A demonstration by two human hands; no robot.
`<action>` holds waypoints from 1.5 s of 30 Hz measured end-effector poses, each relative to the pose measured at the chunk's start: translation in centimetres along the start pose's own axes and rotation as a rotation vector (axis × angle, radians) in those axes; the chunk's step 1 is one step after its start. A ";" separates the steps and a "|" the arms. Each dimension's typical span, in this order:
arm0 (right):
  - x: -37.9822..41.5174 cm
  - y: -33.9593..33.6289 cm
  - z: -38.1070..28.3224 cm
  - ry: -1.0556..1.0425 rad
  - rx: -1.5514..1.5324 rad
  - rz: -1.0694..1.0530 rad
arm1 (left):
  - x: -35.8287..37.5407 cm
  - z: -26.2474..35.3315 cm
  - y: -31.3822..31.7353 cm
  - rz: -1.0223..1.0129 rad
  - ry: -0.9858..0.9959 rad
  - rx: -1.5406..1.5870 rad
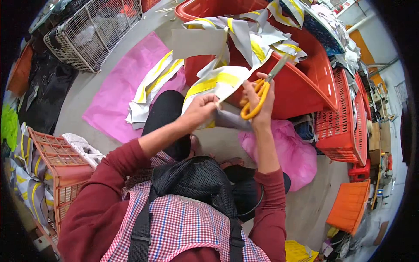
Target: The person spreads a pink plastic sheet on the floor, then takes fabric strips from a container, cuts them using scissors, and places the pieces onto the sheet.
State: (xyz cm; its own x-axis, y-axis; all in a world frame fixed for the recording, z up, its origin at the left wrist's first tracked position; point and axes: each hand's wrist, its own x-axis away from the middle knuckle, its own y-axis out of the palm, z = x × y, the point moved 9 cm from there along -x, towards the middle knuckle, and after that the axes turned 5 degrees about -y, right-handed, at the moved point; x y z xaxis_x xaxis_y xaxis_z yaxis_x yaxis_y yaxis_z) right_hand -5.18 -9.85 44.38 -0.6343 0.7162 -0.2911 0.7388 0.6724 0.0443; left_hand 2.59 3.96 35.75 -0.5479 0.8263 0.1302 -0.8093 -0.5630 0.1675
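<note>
Centrally, a grey-and-yellow fabric strip [214, 85] is pinched by the left hand [201, 109], while yellow-handled scissors [257, 97] are gripped by the right hand [260, 102]. Light, limp material is judged; holding near the cut is advised.

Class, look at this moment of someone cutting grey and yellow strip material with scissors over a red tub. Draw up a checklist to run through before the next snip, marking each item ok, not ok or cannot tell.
1. Right hand grips the yellow-handled scissors: ok.
2. Left hand holds the grey and yellow strip taut: ok.
3. Left fingers away from the blades: ok, they pinch the strip below the handles.
4. Blades open on the strip: cannot tell, tips are hidden among the pieces.
5. Red tub sits under the cut: ok.
6. Cut pieces lie on the pink sheet: ok.
</note>
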 end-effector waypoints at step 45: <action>12.7 -6.1 7.6 0.173 0.476 -0.474 | -8.6 5.5 0.2 0.403 0.583 -0.861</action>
State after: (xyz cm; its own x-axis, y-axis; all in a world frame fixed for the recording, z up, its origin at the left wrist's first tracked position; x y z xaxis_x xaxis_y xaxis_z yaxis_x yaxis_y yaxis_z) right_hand -15.98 -6.32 33.13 -0.9112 0.4116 -0.0173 0.3676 0.7934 -0.4852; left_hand 8.28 -3.31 40.03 -0.6362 0.5923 -0.4944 -0.3027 -0.7811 -0.5462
